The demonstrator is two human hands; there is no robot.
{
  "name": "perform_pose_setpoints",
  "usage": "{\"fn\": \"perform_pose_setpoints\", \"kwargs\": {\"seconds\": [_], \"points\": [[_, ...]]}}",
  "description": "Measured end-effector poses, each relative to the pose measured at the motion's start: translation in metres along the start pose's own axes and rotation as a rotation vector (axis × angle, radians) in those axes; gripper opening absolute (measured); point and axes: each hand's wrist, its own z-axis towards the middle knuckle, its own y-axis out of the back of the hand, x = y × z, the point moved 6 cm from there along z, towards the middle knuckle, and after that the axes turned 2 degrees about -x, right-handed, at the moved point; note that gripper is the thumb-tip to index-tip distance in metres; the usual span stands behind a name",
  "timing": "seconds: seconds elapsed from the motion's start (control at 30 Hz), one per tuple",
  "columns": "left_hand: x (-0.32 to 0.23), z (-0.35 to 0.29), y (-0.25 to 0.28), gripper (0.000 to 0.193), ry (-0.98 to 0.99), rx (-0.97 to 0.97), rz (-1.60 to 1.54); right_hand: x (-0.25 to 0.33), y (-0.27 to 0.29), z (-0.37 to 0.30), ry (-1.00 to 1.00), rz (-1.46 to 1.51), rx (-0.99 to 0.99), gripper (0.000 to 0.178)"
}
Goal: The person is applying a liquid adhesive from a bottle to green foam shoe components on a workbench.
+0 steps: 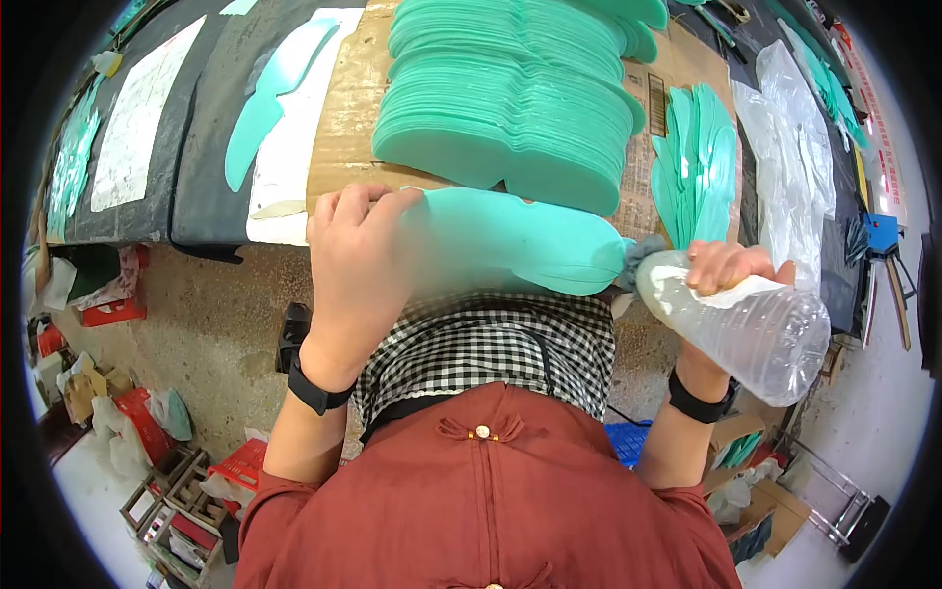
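The left grip (363, 243) pinches the left end of the sheet (574, 240), whose long axis runs rightward to the right grip (731, 271), curled round a bottle (770, 339). The stack (510, 113) lies just beyond the sheet.

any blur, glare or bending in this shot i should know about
Head view: hazy smear over part of the left hand and the left end of the green piece; head view: bright glints on the clear bottle and the plastic film; head view: fisheye bending toward the dark rim, plain on the white strip at right.
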Motion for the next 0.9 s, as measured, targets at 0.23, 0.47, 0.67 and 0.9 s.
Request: {"fn": "perform_pose_setpoints", "kwargs": {"seconds": [0.23, 0.47, 0.67, 0.9], "points": [[0.007, 0.004, -0.004, 0.030, 0.052, 0.063, -0.068, -0.049, -0.091, 0.016, -0.401, 0.311, 0.119, 0.061], [0.003, 0.016, 0.007, 0.025, 0.057, 0.055, -0.141, -0.088, -0.124, 0.019, -0.668, 0.434, 0.056, 0.040], [0.003, 0.017, 0.009, 0.015, 0.179, 0.116, -0.336, -0.055, -0.067, 0.033, -0.182, 0.316, 0.125, 0.066], [0.012, -0.004, 0.005, 0.012, 0.549, 0.300, -0.508, -0.025, -0.015, 0.017, -0.255, 0.335, -0.119, 0.069]]}}
